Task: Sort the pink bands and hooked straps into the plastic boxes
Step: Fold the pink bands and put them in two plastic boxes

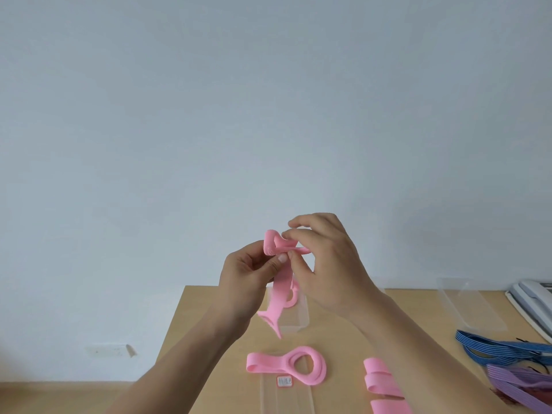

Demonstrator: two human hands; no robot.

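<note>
The left hand [248, 279] pinches a pink band [276, 309] between the thumb and curled fingers. The right hand [331, 264] pinches the same band at its folded top, with its fingertips close to the left thumb. Both hands are raised above the table [194, 306]. The band hangs from them toward 6 o'clock, and its lower end covers part of a clear plastic box [300, 319] behind it (the transparent walls are hard to follow). Further at 6 o'clock from the hands, a second pink band [263, 362] lies flat on the table, with one end coiled into a ring. At 5 o'clock, more pink bands [382, 380] are cut off by the lower edge. At 4 o'clock lie blue straps [501, 349] and purple straps [519, 389]; their hooks are difficult to make out. At 3 o'clock stands another clear box [472, 306], faint against the wood.
</note>
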